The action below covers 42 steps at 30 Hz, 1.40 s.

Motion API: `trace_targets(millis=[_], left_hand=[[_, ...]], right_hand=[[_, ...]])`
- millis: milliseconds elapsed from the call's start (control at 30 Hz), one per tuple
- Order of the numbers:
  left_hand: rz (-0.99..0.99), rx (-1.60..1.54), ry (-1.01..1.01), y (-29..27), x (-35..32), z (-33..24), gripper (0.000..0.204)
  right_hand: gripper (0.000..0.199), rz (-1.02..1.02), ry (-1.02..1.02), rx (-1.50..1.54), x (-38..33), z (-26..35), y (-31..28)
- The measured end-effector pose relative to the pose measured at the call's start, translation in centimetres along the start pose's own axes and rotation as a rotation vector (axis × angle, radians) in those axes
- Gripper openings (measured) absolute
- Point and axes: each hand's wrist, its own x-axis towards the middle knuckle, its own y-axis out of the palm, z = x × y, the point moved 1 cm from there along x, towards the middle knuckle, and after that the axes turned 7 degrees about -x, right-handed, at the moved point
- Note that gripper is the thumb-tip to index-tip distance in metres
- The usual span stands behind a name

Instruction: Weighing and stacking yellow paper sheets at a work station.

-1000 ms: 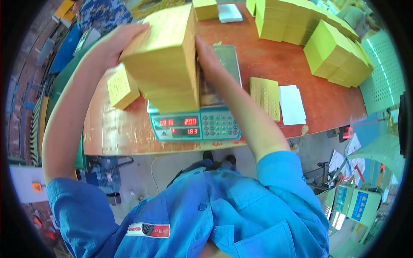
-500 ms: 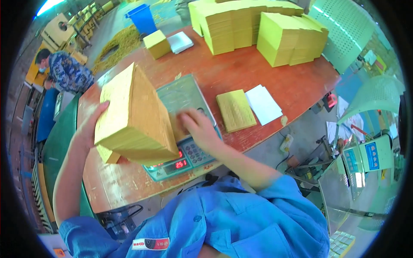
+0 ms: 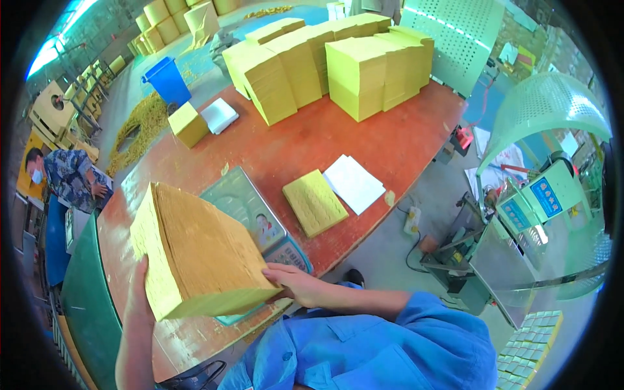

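A thick stack of yellow paper (image 3: 205,257) is held tilted between both my hands, over the table's near left part. My left hand (image 3: 141,292) is closed against its left side, with the fingers partly hidden behind the stack. My right hand (image 3: 291,285) grips its right corner, the thumb on top and the other fingers beneath. Behind and partly under the stack is a green-framed weighing scale (image 3: 244,198); its display is covered by the stack. Right of the scale lies a thinner yellow paper stack (image 3: 315,203), beside white sheets (image 3: 353,183).
Tall yellow paper stacks (image 3: 354,71) stand along the far side of the red table (image 3: 260,146). A small yellow block (image 3: 188,125) and a white pad (image 3: 220,116) sit at the far left. A co-worker (image 3: 73,181) is at left; a machine with a perforated guard (image 3: 546,117) stands at right.
The yellow stack has come down nearer to me. My right hand has moved from above the scale to grip the stack's right corner. The view has shifted, and the display is now hidden.
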Motion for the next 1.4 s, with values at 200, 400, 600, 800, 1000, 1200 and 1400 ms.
trace_targets(millis=[200,400,600,800,1000,1200,1400], left_hand=[[0.091,-0.217,0.018,8.8,4.7,0.2,0.057],[0.312,-0.265,-0.009,18.1,19.9,1.6,0.054],[0.289,-0.311,-0.148,25.0,31.3,3.9,0.05],[0.133,-0.171,-0.239,30.1,39.2,3.1,0.054],[0.149,0.024,-0.192,34.7,42.1,4.2,0.064],[0.139,0.118,-0.226,36.1,41.1,3.7,0.059],[0.241,0.334,0.023,36.6,35.4,3.2,0.089]], right_hand=[[0.039,-0.218,-0.187,-0.213,-0.7,11.1,-6.8],[0.04,-0.238,-0.232,-0.28,3.9,22.4,-19.7],[0.042,-0.292,-0.155,-0.185,7.4,28.3,-29.2],[0.041,-0.339,-0.104,0.008,9.5,31.4,-32.3],[0.052,-0.389,-0.363,0.327,6.4,28.1,-34.0],[0.068,-0.358,-0.354,0.053,6.9,25.7,-32.3],[0.066,-0.331,-0.41,-0.18,3.6,24.6,-33.1]])
